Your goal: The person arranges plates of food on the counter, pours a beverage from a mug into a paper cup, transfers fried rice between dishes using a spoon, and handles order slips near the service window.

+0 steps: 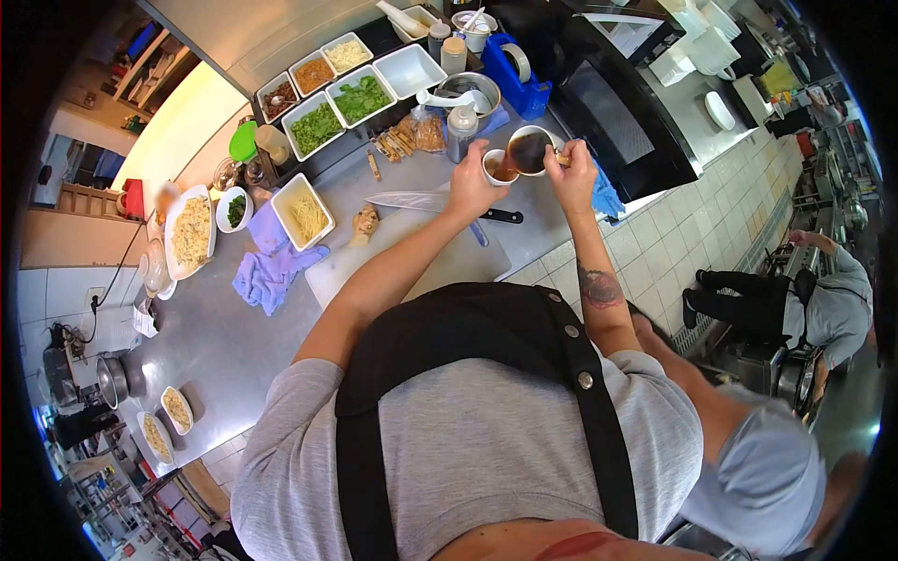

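My left hand [473,187] is wrapped round a small white cup [499,168] with brownish content. My right hand [572,174] grips the handle of a larger white cup [531,151] of dark liquid, tilted with its rim against the small cup. Below my left hand, a large knife [412,200] with a black handle lies across the counter and cutting board [351,271]. Ginger root [364,224] lies near its blade. A shaker [461,129] stands just beyond my left hand.
Containers of greens [361,100] and toppings line the counter's back. At left are a white tub of shreds [303,213], a purple cloth [267,271] and a food platter [190,232]. A blue tape dispenser [516,79] stands ahead. Co-workers are at right, one [748,458] close by.
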Available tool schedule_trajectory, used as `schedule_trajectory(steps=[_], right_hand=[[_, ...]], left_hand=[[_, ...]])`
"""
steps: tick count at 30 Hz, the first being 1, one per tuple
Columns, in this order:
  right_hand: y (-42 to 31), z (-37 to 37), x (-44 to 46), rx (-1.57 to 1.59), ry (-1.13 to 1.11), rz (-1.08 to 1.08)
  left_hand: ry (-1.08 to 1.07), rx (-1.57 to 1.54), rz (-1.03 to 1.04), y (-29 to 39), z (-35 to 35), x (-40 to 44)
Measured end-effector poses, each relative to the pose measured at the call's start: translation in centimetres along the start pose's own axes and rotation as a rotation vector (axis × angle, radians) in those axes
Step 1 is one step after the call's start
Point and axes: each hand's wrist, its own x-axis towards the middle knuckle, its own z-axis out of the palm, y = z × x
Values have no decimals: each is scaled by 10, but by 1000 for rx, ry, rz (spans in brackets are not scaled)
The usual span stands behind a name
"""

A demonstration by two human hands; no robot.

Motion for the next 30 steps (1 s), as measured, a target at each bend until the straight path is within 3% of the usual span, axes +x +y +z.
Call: schedule_trajectory(steps=[15, 21, 30], right_hand=[[2, 9, -4, -18, -11, -90], [12, 16, -10, 136, 101, 328], [59, 78, -38, 492, 260, 526]], left_hand=[[-3, 32, -49, -9, 2, -8], [9, -59, -78, -12, 1, -8], [85, -137, -23, -6, -3, -7]])
